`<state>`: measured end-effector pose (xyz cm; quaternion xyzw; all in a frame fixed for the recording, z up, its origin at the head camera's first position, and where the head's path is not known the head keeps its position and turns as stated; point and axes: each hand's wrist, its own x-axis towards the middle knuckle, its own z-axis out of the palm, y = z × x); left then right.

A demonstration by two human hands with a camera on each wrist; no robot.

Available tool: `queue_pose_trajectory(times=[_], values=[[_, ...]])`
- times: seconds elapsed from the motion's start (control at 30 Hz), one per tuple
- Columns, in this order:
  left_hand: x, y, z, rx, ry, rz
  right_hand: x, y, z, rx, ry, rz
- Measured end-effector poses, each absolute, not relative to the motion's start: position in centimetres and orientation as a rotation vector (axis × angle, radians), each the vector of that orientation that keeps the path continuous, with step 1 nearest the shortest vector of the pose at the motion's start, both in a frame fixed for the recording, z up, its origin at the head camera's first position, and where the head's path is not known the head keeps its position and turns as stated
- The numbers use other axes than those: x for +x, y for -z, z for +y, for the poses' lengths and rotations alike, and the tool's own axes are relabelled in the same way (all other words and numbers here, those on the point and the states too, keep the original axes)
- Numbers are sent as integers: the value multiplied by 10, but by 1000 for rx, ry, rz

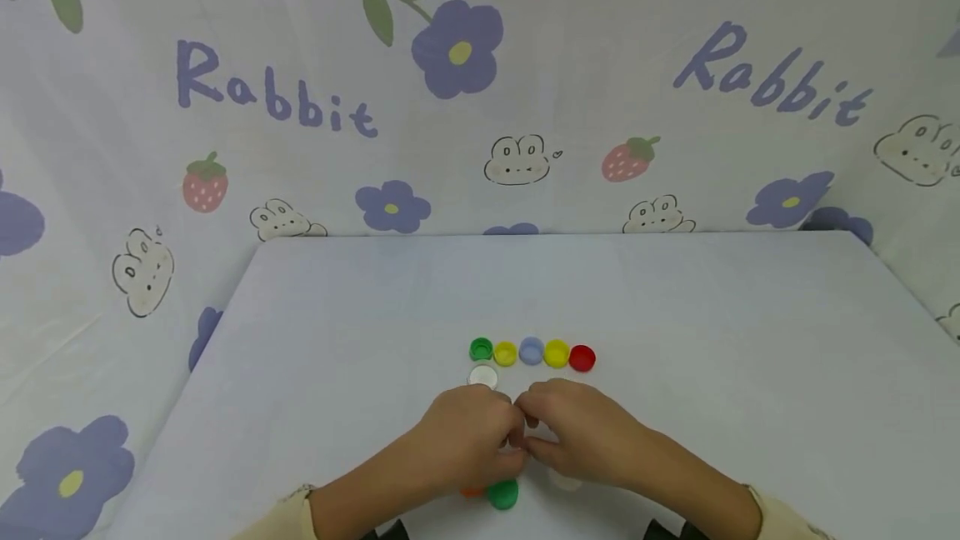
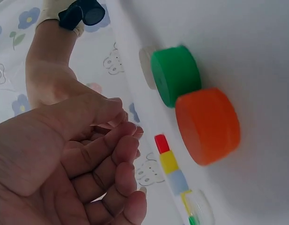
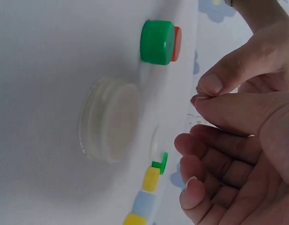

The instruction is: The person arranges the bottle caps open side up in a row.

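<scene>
My left hand point(image 1: 474, 433) and right hand point(image 1: 581, 430) meet over the table, their fingertips touching or nearly so. Both have loosely bent fingers, and the wrist views show no thing held in either. Just beyond the left hand lies a whitish bottle cap point(image 1: 483, 375). Below that hand are a green cap point(image 1: 503, 495) and an orange cap point(image 2: 209, 126), partly hidden in the head view. A translucent white cap point(image 3: 111, 121) lies under the right hand, mostly covered by it from above.
Farther back, a row of small caps runs left to right: green point(image 1: 482, 349), yellow point(image 1: 506, 354), light blue point(image 1: 531, 351), yellow point(image 1: 557, 353) and red point(image 1: 582, 358). They sit on a white-covered table point(image 1: 337, 315). Behind hangs a curtain point(image 1: 300, 7) printed with flowers and rabbits.
</scene>
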<state>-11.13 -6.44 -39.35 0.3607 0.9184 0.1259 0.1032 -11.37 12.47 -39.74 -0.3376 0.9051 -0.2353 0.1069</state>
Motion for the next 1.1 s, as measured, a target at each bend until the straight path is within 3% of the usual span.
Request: queue_pose_trajectory(times=[0.67, 1.1], values=[[-107, 406, -31, 1076, -102, 2648, -90, 408, 159, -875, 367, 2746], [-103, 411, -23, 1072, -27, 2644, -88, 422, 163, -905, 488, 2680]])
